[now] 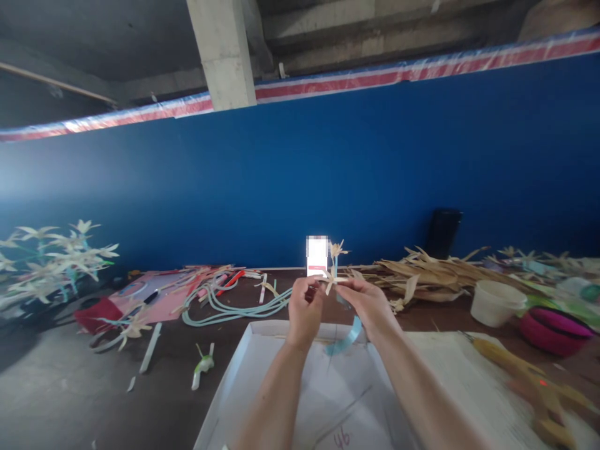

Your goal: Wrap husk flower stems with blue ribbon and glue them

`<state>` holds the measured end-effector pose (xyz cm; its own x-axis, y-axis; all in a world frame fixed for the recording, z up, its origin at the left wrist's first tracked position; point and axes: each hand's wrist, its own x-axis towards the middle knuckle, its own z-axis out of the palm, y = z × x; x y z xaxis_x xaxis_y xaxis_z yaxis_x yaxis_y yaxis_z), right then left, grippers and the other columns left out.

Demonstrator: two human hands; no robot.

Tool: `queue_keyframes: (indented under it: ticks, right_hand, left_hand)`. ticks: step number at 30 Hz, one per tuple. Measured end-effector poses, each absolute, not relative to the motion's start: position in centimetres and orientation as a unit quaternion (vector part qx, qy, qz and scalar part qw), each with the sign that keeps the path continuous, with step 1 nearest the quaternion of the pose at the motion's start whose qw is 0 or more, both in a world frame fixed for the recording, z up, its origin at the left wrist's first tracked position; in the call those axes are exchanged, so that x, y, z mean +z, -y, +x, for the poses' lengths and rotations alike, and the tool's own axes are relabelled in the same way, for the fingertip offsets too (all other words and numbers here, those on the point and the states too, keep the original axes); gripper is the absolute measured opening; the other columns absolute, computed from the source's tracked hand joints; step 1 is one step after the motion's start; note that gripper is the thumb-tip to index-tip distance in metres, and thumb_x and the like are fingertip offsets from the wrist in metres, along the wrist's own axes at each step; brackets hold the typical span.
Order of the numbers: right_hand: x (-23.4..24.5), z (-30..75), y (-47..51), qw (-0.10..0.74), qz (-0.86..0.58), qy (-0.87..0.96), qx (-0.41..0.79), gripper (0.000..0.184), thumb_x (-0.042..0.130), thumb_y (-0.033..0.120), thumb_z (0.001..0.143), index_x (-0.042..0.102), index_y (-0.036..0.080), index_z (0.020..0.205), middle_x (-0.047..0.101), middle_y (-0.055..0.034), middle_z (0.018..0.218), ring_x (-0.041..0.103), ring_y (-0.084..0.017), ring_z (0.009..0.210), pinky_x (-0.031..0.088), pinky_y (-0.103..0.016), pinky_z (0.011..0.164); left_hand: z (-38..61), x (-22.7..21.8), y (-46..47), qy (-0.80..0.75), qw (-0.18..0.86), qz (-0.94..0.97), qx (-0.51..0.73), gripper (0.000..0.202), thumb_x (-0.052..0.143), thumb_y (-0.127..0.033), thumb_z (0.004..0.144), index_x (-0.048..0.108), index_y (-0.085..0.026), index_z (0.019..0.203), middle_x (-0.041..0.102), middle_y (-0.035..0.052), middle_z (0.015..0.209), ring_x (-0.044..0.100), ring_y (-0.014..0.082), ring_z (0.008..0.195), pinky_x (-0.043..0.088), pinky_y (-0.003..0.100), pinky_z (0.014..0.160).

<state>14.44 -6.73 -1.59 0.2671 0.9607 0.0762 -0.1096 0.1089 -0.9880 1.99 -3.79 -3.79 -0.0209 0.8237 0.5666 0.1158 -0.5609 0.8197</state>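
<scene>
With forearms [276, 387] stretched over a white tray [330, 387], pinched a pale flower [331, 284] between left hand [304, 315] and right hand [374, 306]. Held it above blue ribbon [347, 341].

"What sits mid-frame?"

"A flower [331, 282], between the left hand [304, 309] and the right hand [370, 306], over the far end of a box [220, 400] at lower centre. A phone [317, 257] is just behind."

"And left?"

"Cords [234, 312] on the counter [173, 400]; a flower bunch [60, 256] near the left edge."

"Right?"

"Leaves [431, 275], then a tub [497, 303], with a pouch [555, 331] beside it. At lower right, blurred, perhaps a glue gun [510, 362], partly on paper [445, 362]."
</scene>
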Motion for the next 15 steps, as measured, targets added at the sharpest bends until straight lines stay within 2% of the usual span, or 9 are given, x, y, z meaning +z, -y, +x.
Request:
queue_keyframes:
  ticks: [3, 5, 7, 15]
  right_hand:
    - [-1.3, 14.2, 7.0, 0.615, -0.501, 0.435, 0.426, 0.031, 0.069, 0.035, 0.060, 0.069, 0.015, 0.084, 0.061, 0.0001, 0.060, 0.049, -0.010, 0.052, 0.034, -0.023, 0.049]
    - [-1.4, 14.0, 7.1, 0.615, -0.498, 0.446, 0.417, 0.031, 0.068, 0.035, 0.061, 0.069, 0.017, 0.086, 0.064, -0.0007, 0.066, 0.051, -0.011, 0.056, 0.036, -0.023, 0.052]
    - [-1.4, 13.9, 7.1, 0.612, -0.501, 0.454, 0.410, 0.030, 0.068, 0.035, 0.062, 0.069, 0.018, 0.087, 0.065, -0.0012, 0.070, 0.053, -0.011, 0.059, 0.038, -0.023, 0.055]
    - [-1.0, 13.4, 7.4, 0.596, -0.506, 0.461, 0.419, 0.028, 0.067, 0.032, 0.063, 0.069, 0.017, 0.086, 0.062, -0.0008, 0.060, 0.050, -0.010, 0.053, 0.037, -0.022, 0.050]
  left_hand:
    - [1.1, -2.7, 2.2, -0.403, 0.389, 0.571, 0.600, 0.027, 0.057, -0.034, 0.074, 0.063, -0.015, 0.092, 0.059, 0.0030, 0.078, 0.049, 0.0088, 0.061, 0.038, 0.020, 0.057]
    - [0.4, -1.5, 1.1, -0.399, 0.464, 0.541, 0.576, 0.033, 0.061, -0.041, 0.069, 0.064, -0.013, 0.088, 0.053, -0.0009, 0.062, 0.038, 0.0051, 0.047, 0.031, 0.019, 0.046]
    - [-0.1, 0.0, 0.2, -0.375, 0.506, 0.547, 0.552, 0.036, 0.066, -0.041, 0.064, 0.064, -0.012, 0.086, 0.046, -0.0039, 0.055, 0.032, 0.0035, 0.044, 0.025, 0.018, 0.043]
    - [-1.3, 3.5, -0.2, -0.355, 0.566, 0.622, 0.409, 0.037, 0.074, -0.037, 0.056, 0.066, -0.012, 0.081, 0.057, 0.0017, 0.068, 0.036, 0.0026, 0.048, 0.021, 0.018, 0.043]
